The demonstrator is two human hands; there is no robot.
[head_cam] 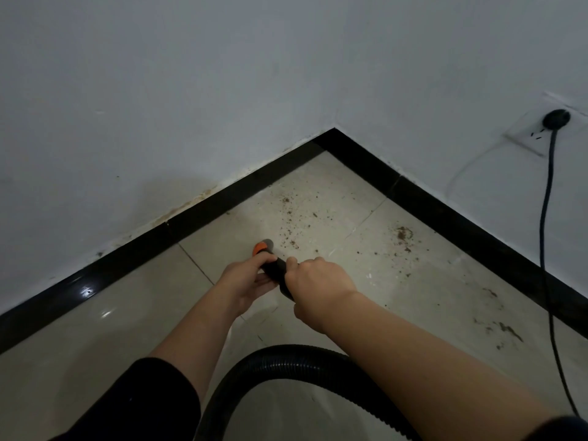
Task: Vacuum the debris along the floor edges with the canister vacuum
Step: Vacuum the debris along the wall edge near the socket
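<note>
Down near the body, the black hose (286,353) loops over open tile (95,361). Both the left hand (246,280) and right hand (318,281) grip the nozzle (276,267), orange tip (259,248) just short of the debris (291,232); black baseboards (222,202) meet at the corner beyond.
</note>
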